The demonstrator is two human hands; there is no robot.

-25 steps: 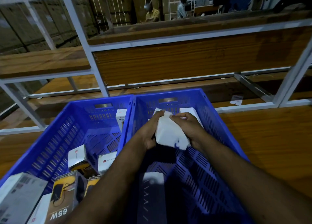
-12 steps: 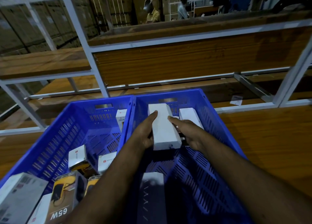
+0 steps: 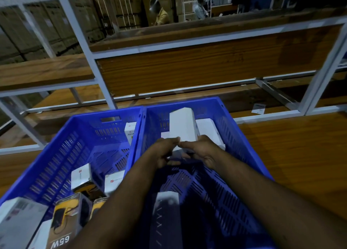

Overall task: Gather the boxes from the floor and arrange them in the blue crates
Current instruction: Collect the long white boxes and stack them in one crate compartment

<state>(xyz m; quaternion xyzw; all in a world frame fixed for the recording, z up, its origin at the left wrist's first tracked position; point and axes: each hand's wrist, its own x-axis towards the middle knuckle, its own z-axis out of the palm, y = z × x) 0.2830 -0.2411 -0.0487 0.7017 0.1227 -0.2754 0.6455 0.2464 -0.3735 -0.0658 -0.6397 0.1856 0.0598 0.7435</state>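
— How far along is the sorting?

— Two blue crates sit side by side on the wooden worktop (image 3: 300, 164). The left crate (image 3: 62, 155) holds a scatter of small boxes; the right crate (image 3: 244, 141) has only a few. Whatever is left on the floor is out of view.

— And the hands?

— The left hand (image 3: 165, 155) and right hand (image 3: 204, 153) meet at a tall white box (image 3: 183, 125) at the right crate's far end, fingers curled on its near end. A long dark box (image 3: 165, 217) lies nearer, and a second white box (image 3: 208, 130) crowds the spot.

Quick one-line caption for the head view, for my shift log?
Both hands, left and right, set a white box upright at the far end of the right blue crate.
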